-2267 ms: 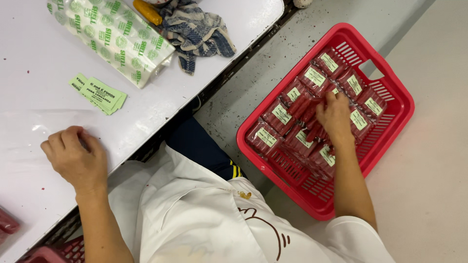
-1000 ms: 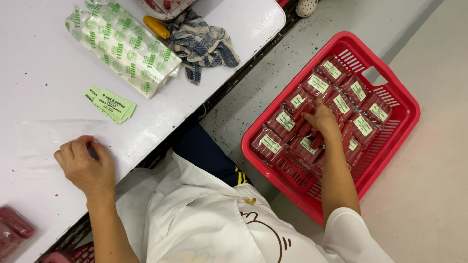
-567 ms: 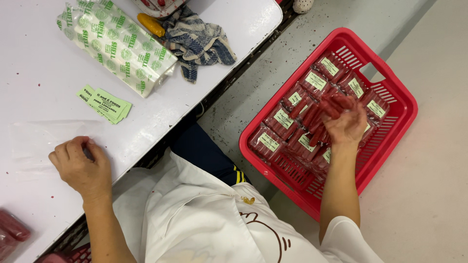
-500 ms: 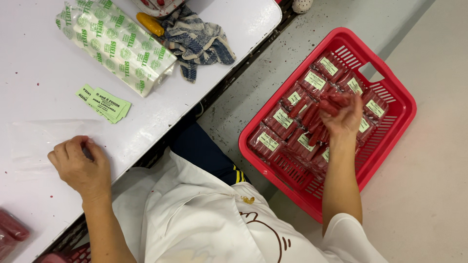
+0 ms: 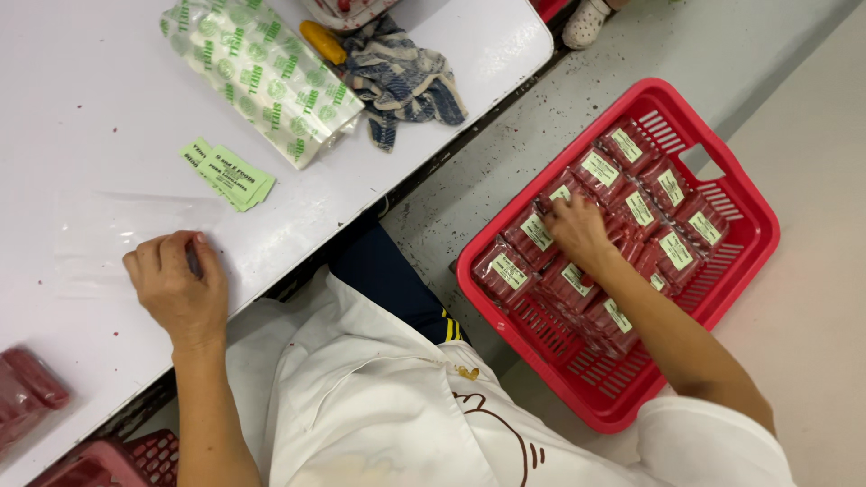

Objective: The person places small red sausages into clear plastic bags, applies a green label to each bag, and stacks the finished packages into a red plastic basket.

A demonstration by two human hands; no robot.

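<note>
Currently the right hand (image 5: pixel 575 230) reaches down into the red basket (image 5: pixel 740 261) on the floor, fingers curled over the red sealed packs (image 5: pixel 631 212) with pale labels; it touches them near the basket's middle, but whether it pinches one cannot be told. Packs lie in rows, filling the upper half of the basket, the lower part showing bare grid. Left hand (image 5: pixel 179 290) rests on the white surface (image 5: pixel 90 108), fingers bent loosely, pressing on a clear plastic sheet (image 5: pixel 99 239) that lies flat at the surface's near edge. Small stack of green slips (image 5: pixel 227 174) just beyond that hand. Farther back: a clear bag printed in green (image 5: pixel 262 77), a blue checked cloth (image 5: pixel 401 81) touching it, a yellow object (image 5: pixel 323 41) partly under the cloth. Red packs (image 5: pixel 27 388) at the left edge of the surface.
</note>
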